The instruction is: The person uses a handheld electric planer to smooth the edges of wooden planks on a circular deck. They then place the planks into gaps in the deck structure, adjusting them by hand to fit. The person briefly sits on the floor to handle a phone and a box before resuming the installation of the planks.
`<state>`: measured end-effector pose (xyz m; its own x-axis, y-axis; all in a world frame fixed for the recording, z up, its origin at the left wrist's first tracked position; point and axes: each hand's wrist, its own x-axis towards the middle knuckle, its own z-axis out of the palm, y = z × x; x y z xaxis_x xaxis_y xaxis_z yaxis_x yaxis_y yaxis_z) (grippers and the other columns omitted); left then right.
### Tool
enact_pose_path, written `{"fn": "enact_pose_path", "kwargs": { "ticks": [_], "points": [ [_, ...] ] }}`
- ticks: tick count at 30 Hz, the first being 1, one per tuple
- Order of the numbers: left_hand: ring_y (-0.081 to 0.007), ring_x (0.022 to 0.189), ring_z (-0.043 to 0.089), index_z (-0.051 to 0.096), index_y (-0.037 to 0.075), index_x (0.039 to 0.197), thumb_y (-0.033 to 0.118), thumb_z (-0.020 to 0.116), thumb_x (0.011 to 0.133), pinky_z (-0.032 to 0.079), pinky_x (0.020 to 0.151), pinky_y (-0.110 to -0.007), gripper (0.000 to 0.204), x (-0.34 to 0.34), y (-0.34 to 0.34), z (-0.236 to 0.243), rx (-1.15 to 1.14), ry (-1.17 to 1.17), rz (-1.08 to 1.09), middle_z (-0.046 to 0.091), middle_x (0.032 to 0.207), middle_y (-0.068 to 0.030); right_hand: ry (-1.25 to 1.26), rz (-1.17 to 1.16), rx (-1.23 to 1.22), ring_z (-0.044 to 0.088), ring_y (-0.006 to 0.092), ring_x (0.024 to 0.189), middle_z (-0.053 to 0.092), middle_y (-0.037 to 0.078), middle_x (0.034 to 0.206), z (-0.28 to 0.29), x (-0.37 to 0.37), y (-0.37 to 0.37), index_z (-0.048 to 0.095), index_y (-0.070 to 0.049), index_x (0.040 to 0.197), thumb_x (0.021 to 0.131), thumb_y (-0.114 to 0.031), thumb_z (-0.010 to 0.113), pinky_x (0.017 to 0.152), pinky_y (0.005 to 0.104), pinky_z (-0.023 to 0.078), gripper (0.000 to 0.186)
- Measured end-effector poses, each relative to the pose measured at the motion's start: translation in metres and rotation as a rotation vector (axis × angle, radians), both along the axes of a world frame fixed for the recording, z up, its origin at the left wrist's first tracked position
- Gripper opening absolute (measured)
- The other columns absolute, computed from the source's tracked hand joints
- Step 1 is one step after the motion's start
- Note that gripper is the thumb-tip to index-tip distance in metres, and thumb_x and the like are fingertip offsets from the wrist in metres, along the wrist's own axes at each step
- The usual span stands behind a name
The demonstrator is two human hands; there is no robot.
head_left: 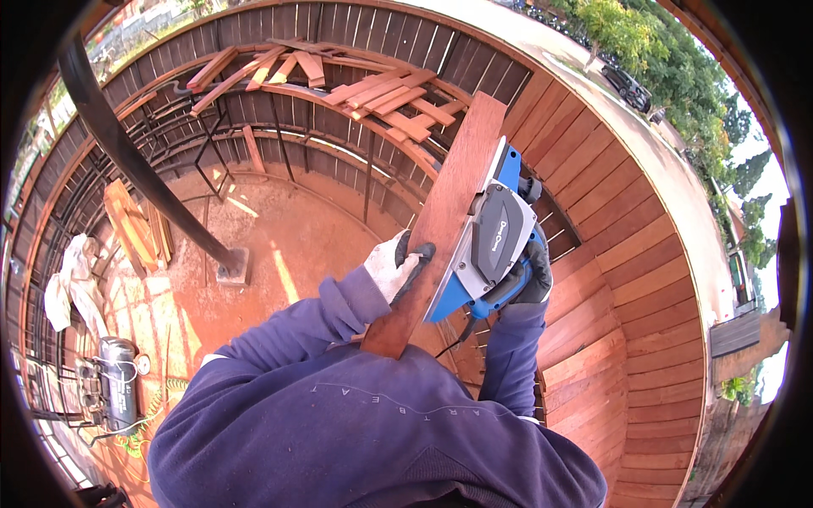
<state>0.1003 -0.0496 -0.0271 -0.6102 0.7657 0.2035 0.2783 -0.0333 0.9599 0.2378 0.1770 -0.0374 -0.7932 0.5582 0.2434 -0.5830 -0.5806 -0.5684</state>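
Observation:
A reddish wooden board stands out from my body, its near end against the front of my sweatshirt. My left hand, in a white glove with dark fingertips, grips the board's left edge near its lower part. In my right hand, in a dark glove, is a blue and grey electric planer, its handle wrapped by my fingers. The planer's flat sole lies along the right edge of the board. A black cord runs down from the planer's rear. The blade is hidden.
Cut boards lie on the curved ledge at the back. A dark post rises at left. A stack of planks, a white cloth and a black compressor tank are at left. Curved wooden planking borders the right.

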Motion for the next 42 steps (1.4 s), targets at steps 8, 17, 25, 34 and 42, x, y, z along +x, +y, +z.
{"fn": "enact_pose_path", "kwargs": {
  "ticks": [8, 17, 25, 34, 42],
  "points": [
    [-0.0157, 0.098, 0.057, 0.054, -0.002, 0.121, 0.017, 0.051, 0.096, 0.045, 0.09, -0.031, 0.032, 0.001, -0.002, -0.015, 0.037, 0.002, -0.026, 0.064, 0.106, -0.011, -0.02, -0.118, 0.024, 0.055, 0.0101, 0.058, 0.059, 0.008, 0.081, 0.032, -0.02, 0.007, 0.048, -0.001, 0.133, 0.091, -0.016, 0.059, 0.048, 0.0204, 0.049, 0.046],
    [-0.011, 0.072, 0.048, 0.06, -0.001, 0.102, 0.037, 0.061, 0.094, 0.044, 0.067, -0.029, 0.039, -0.083, 0.02, 0.008, 0.192, -0.21, 0.19, 0.057, 0.077, -0.0025, -0.059, -0.103, 0.022, 0.058, 0.0102, 0.06, 0.062, 0.009, 0.083, 0.04, -0.004, -0.022, 0.049, -0.002, 0.133, 0.093, -0.017, 0.057, 0.051, 0.0233, 0.052, 0.043],
    [-0.0152, 0.077, 0.059, 0.059, -0.001, 0.115, 0.047, 0.058, 0.094, 0.049, 0.071, -0.032, 0.052, -0.166, 0.048, 0.06, 0.083, -0.025, 0.312, 0.066, 0.091, -0.0081, -0.21, -0.053, -0.017, 0.055, 0.012, 0.056, 0.06, 0.009, 0.083, 0.0, 0.02, -0.055, 0.052, -0.006, 0.132, 0.09, -0.015, 0.06, 0.046, 0.0231, 0.047, 0.043],
    [-0.0205, 0.078, 0.059, 0.06, -0.004, 0.11, 0.054, 0.055, 0.093, 0.047, 0.075, -0.035, 0.062, -0.176, 0.068, 0.08, -0.012, 0.143, 0.332, 0.065, 0.089, -0.0137, -0.225, 0.061, -0.024, 0.057, 0.0161, 0.053, 0.063, 0.012, 0.08, -0.002, 0.013, -0.068, 0.053, -0.004, 0.13, 0.088, -0.012, 0.06, 0.046, 0.0262, 0.049, 0.043],
    [-0.0245, 0.077, 0.06, 0.061, -0.004, 0.105, 0.053, 0.058, 0.09, 0.047, 0.073, -0.037, 0.059, -0.17, 0.074, 0.073, 0.065, 0.146, 0.352, 0.065, 0.084, -0.0151, -0.224, 0.102, -0.061, 0.057, 0.0154, 0.056, 0.064, 0.012, 0.085, -0.009, 0.013, -0.066, 0.054, -0.004, 0.129, 0.088, -0.012, 0.06, 0.048, 0.0282, 0.05, 0.042]
  ]
}}
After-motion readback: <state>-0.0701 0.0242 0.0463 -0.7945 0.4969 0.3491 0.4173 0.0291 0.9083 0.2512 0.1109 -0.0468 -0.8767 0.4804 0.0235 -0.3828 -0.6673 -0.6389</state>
